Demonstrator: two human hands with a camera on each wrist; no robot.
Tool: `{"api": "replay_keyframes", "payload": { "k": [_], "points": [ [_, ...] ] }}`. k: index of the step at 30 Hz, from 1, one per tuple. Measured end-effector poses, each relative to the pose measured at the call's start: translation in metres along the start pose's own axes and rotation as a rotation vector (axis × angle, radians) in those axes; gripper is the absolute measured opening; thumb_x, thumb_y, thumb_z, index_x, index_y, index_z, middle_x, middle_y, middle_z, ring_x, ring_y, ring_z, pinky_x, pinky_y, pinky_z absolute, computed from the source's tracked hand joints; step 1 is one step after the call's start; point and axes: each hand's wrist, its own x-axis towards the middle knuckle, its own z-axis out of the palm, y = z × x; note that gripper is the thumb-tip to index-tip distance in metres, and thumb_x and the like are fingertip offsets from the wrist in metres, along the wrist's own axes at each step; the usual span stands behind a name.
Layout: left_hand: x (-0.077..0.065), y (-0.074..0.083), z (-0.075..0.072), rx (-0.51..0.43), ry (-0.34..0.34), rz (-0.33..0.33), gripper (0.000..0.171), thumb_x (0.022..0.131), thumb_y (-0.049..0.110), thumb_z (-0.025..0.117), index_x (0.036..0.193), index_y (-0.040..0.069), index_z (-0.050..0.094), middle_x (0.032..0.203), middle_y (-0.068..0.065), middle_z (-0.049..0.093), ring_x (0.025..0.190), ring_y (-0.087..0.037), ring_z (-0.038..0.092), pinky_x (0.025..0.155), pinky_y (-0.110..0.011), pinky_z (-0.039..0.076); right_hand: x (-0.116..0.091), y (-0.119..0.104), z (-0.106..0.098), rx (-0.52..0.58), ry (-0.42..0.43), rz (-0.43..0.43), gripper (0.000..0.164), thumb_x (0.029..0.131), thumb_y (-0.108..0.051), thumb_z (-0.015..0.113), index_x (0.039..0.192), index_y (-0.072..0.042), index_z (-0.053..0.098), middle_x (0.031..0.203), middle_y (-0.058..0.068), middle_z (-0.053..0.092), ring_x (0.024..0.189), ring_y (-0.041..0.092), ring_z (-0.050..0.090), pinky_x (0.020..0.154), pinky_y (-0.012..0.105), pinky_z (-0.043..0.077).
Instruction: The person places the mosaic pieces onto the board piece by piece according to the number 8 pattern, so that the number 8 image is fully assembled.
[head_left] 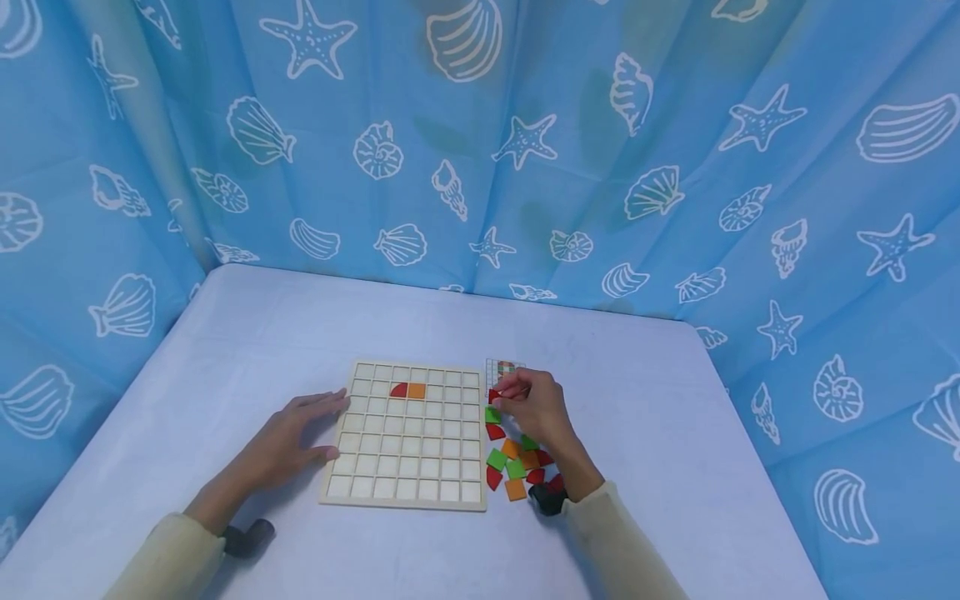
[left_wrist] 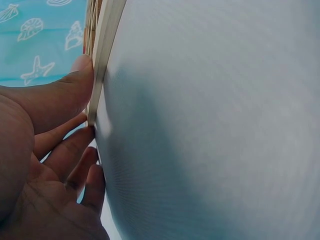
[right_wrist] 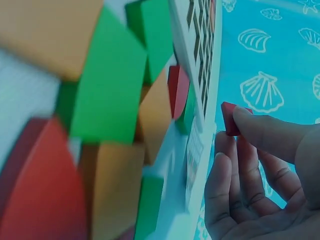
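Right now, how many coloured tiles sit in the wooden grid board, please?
2, in the second-farthest row: a red quarter-circle tile and, to its right, an orange square tile.

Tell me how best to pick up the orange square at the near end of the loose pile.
Probably pinch the left and right edges of the orange square, coming from above and the near side: it looks flat on the table, and a green piece sits close at its far edge.

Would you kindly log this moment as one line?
left hand: touches board; right hand: pinches red piece; on board: orange square, red wedge
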Motion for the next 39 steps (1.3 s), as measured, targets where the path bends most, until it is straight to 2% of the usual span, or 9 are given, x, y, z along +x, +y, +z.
{"api": "replay_keyframes", "payload": {
  "k": [6,12,25,32,39],
  "points": [
    [0.001,0.000,0.001,-0.004,-0.006,-0.020,0.080,0.084,0.013,0.089,0.156,0.011,0.054,0.167,-0.012,0.046,0.153,-0.048,0.039,0.121,-0.070,0.037,0.002,-0.010,0.014,0.017,-0.027,-0.067,0.015,0.090,-0.007,0.085,0.098,-0.017,0.077,0.093,0.002,0.069,0.084,0.019,0.063,0.077,0.025,0.057],
    [0.000,-0.003,0.001,0.001,0.002,-0.009,0.081,0.084,0.013,0.089,0.156,0.011,0.054,0.167,-0.013,0.047,0.153,-0.047,0.040,0.121,-0.070,0.037,0.005,-0.022,0.031,0.010,-0.055,-0.109,0.014,0.088,-0.010,0.087,0.093,-0.018,0.077,0.091,0.001,0.068,0.082,0.018,0.062,0.073,0.026,0.057],
    [0.000,-0.003,0.002,-0.002,0.007,-0.010,0.082,0.083,0.013,0.090,0.156,0.012,0.053,0.167,-0.013,0.047,0.153,-0.047,0.041,0.121,-0.070,0.038,0.017,-0.042,0.058,0.018,-0.141,-0.103,0.012,0.089,-0.010,0.087,0.091,-0.017,0.077,0.085,0.000,0.071,0.080,0.015,0.066,0.074,0.030,0.057],
    [-0.001,-0.003,0.002,-0.006,0.002,-0.011,0.081,0.084,0.013,0.089,0.156,0.011,0.053,0.167,-0.013,0.046,0.153,-0.047,0.040,0.121,-0.070,0.037,0.020,-0.044,0.063,-0.015,-0.152,-0.095,0.013,0.089,-0.010,0.086,0.089,-0.018,0.076,0.082,-0.001,0.070,0.079,0.015,0.065,0.075,0.032,0.055],
    [0.000,-0.002,0.001,0.003,0.006,-0.008,0.081,0.084,0.013,0.089,0.157,0.012,0.053,0.167,-0.012,0.047,0.153,-0.047,0.041,0.121,-0.069,0.038,0.022,-0.046,0.067,-0.089,-0.156,-0.124,0.007,0.092,-0.013,0.084,0.093,-0.016,0.078,0.077,-0.001,0.069,0.074,0.017,0.063,0.068,0.031,0.050]
  ]
}}
